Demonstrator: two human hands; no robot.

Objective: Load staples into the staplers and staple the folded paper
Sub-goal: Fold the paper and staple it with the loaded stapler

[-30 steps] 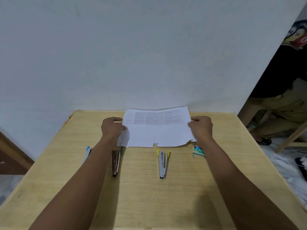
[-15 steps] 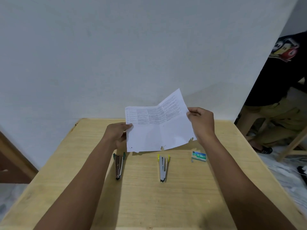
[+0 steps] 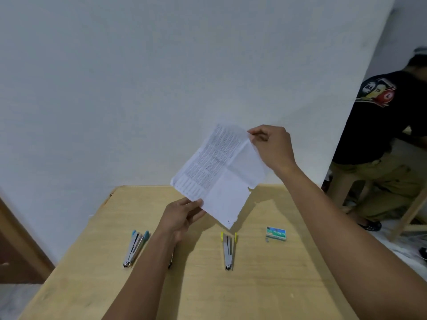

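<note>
Now both hands are holding the printed paper [image 3: 219, 174] up in the air above the wooden surface [image 3: 254, 285]. The right hand [image 3: 271, 146] is pinching its upper corner, and the left hand [image 3: 182, 215] fingers are gripping its lower edge. Below the paper, the yellow stapler [image 3: 228, 251] is lying open, the blue stapler [image 3: 135, 248] further left, the staple box [image 3: 276, 234] to the right.

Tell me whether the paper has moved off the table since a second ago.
Yes. The paper has been lifted off the table, tilted up toward the wall, held by both hands.
</note>
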